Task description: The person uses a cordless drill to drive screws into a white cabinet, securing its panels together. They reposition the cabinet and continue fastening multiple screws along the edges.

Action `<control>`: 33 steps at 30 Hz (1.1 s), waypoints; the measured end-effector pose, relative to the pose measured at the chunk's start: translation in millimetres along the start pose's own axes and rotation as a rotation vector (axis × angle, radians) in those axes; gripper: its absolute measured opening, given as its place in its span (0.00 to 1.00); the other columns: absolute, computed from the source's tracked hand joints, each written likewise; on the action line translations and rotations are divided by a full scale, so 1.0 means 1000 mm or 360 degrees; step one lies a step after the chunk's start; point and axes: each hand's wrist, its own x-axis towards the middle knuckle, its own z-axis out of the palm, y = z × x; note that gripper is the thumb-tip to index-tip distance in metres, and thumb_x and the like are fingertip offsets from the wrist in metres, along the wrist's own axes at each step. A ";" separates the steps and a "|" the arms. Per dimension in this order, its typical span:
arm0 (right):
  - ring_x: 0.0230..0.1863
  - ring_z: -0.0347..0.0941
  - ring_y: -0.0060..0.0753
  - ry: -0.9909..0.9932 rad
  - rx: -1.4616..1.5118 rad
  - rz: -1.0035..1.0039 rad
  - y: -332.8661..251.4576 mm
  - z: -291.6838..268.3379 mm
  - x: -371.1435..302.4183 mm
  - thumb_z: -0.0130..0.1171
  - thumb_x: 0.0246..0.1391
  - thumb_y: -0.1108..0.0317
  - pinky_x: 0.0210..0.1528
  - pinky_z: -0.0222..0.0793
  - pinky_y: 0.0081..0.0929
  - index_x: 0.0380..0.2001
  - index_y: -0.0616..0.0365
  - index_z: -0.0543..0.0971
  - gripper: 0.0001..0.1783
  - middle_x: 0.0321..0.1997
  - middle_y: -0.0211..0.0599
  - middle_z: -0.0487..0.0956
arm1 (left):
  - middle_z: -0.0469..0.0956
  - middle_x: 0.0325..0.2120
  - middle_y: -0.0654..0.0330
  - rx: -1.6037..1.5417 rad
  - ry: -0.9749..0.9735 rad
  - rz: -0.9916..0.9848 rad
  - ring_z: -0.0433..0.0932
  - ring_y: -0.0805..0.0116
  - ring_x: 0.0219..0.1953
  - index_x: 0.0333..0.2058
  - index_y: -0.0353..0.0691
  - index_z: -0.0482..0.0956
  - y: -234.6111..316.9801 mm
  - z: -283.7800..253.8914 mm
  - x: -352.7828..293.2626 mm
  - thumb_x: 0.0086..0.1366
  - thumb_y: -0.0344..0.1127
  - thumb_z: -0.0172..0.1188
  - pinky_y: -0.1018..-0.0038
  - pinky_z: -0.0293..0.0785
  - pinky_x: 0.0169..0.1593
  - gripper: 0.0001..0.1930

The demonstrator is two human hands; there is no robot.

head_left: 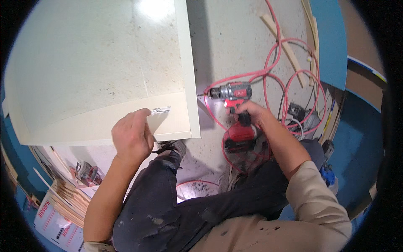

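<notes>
My right hand [247, 111] is wrapped round the grip of a red and grey cordless drill [239, 91]. Its chuck and thin bit point left, toward the outer side of a pale cabinet frame [187, 63]. Over the inner face of the frame's near panel, my left hand [133, 132] is closed, fingers curled. A small silver piece of hardware, apparently a cabinet hinge [161, 110], shows at its fingertips. The palm and part of the thumb are hidden from view.
A red hose [273, 71] loops over the speckled floor around the drill. Wood strips [289, 52] lie to the right, near another power tool [304, 117]. At lower left are a red and grey tool [87, 173] and stacked thin boards [69, 199].
</notes>
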 end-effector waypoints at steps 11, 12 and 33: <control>0.30 0.75 0.24 0.0336 -0.0056 -0.0229 -0.038 0.080 -0.133 0.59 0.42 0.79 0.31 0.71 0.23 0.44 0.65 0.77 0.21 0.39 0.41 0.81 | 0.72 0.18 0.52 0.0098 0.0010 -0.0175 0.74 0.49 0.22 0.33 0.41 0.74 0.001 -0.007 -0.004 0.52 0.25 0.55 0.56 0.69 0.27 0.08; 0.31 0.75 0.25 0.0382 -0.0033 -0.0340 -0.043 0.095 -0.149 0.59 0.42 0.79 0.33 0.71 0.23 0.45 0.64 0.77 0.22 0.40 0.40 0.81 | 0.72 0.17 0.52 0.0140 0.0011 -0.0142 0.74 0.49 0.22 0.32 0.41 0.73 -0.001 -0.008 -0.004 0.52 0.25 0.55 0.57 0.69 0.26 0.08; 0.43 0.75 0.31 0.1139 -0.0018 -0.0750 0.042 0.259 -0.228 0.62 0.47 0.74 0.45 0.71 0.31 0.45 0.58 0.76 0.19 0.43 0.36 0.78 | 0.80 0.24 0.50 0.0355 -0.0971 -0.0659 0.81 0.50 0.30 0.39 0.39 0.73 0.019 -0.023 0.011 0.57 0.33 0.52 0.55 0.75 0.34 0.11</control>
